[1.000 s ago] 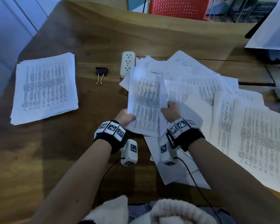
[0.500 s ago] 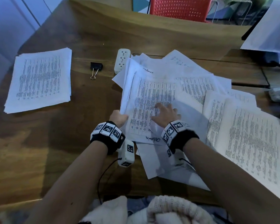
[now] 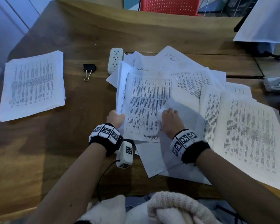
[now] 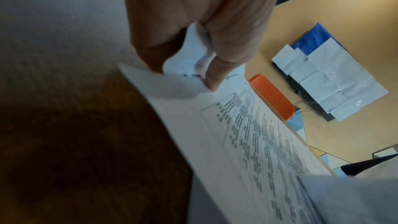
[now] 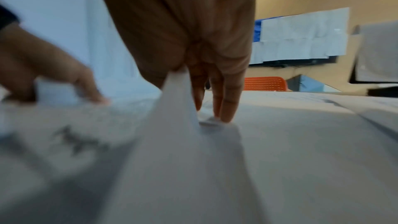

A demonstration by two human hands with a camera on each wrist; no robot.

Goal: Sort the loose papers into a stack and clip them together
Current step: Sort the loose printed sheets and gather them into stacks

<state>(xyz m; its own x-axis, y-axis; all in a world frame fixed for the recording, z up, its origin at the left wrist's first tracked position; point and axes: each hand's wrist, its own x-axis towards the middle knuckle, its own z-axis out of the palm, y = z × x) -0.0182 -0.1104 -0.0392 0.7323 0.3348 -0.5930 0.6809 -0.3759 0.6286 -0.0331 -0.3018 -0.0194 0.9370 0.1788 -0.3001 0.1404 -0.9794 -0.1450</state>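
Note:
Loose printed papers (image 3: 192, 81) lie scattered over the middle and right of the wooden table (image 3: 55, 143). My left hand (image 3: 116, 118) pinches the near left edge of a small bundle of sheets (image 3: 145, 102), thumb on top in the left wrist view (image 4: 206, 74). My right hand (image 3: 170, 118) pinches the corner of a blank sheet (image 3: 184, 110) and lifts it off the pile; the right wrist view shows that raised sheet (image 5: 178, 100) between thumb and fingers. A neat stack of papers (image 3: 32, 84) lies at the left. A black binder clip (image 3: 89, 68) sits between stack and pile.
A white power strip (image 3: 115, 59) lies beside the pile's far left corner. A red chair (image 3: 168, 5) stands behind the table. Another printed sheaf (image 3: 242, 135) covers the near right edge. A cable and grey object (image 3: 276, 83) sit at the far right.
My right hand went from lying flat with spread fingers on the printed sheet to pinching and lifting a blank sheet's corner. The left hand kept its grip on the bundle.

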